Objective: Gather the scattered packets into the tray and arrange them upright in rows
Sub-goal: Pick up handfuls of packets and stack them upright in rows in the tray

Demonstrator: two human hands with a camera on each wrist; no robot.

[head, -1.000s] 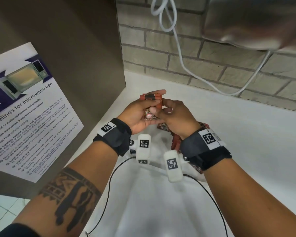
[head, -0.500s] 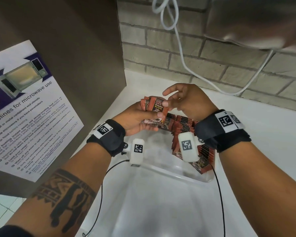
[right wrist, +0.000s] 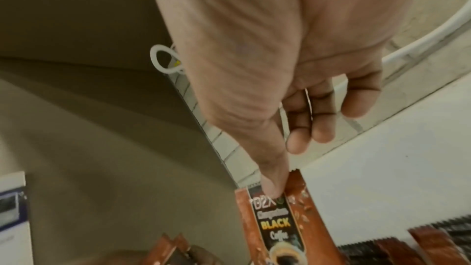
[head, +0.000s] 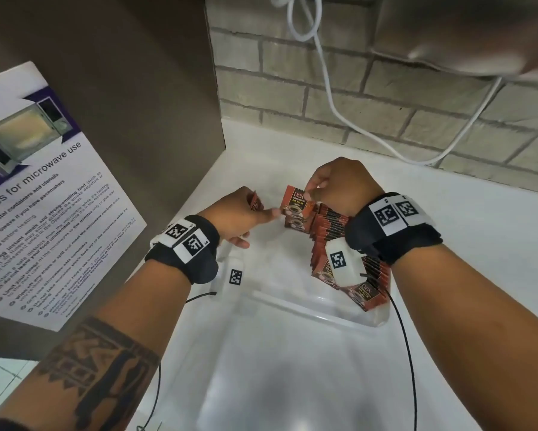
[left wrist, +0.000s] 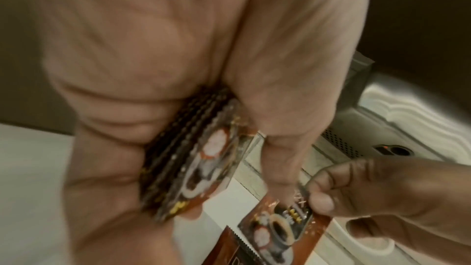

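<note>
A white counter runs beneath a grey brick wall, with a microwave-use poster at the left. On it sits a clear plastic tray (head: 317, 309) holding a row of red-brown coffee packets (head: 329, 227) standing upright along its right side. The right hand (head: 339, 185) pinches one red-brown packet (head: 297, 202) by its top, above the row's far end. The left hand (head: 236, 213), just left of it, grips a small stack of packets (left wrist: 193, 160). The step appears to be feeding packets singly into the row; next, the pinched packet needs lowering upright against the row.
</note>
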